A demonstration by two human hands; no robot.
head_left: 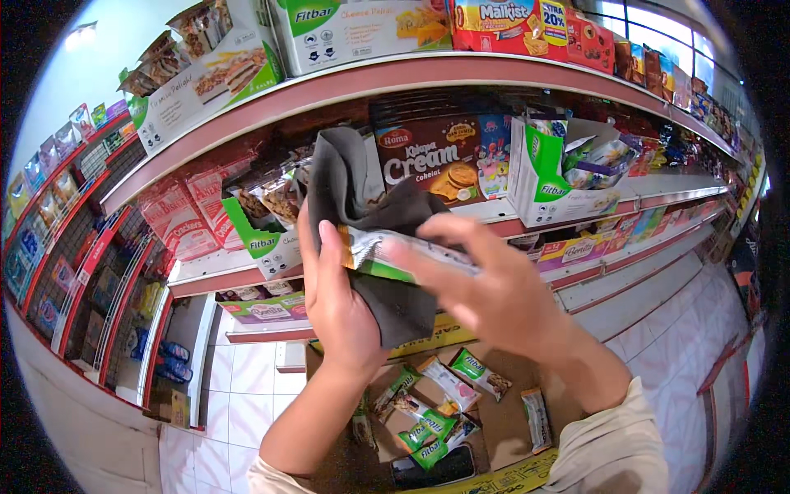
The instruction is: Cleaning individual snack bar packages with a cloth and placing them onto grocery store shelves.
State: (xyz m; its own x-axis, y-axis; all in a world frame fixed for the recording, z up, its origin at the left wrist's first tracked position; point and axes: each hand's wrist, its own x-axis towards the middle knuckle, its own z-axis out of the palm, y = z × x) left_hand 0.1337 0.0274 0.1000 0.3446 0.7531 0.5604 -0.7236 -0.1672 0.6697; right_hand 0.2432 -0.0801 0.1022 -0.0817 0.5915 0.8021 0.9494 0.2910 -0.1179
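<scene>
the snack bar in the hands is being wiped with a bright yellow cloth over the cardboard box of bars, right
Not quite: in the head view the cloth is dark grey, not bright yellow. The left hand and right hand do hold the snack bar over the cardboard box of bars.

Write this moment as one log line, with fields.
left hand: holds dark cloth | right hand: holds snack bar against cloth | below: cardboard box with bars | behind: shelf

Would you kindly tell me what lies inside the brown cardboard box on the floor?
Inside the brown cardboard box lie several green-and-white snack bar wrappers and one dark flat object. The person's forearms cover part of the box, so anything beneath them is hidden.
</scene>
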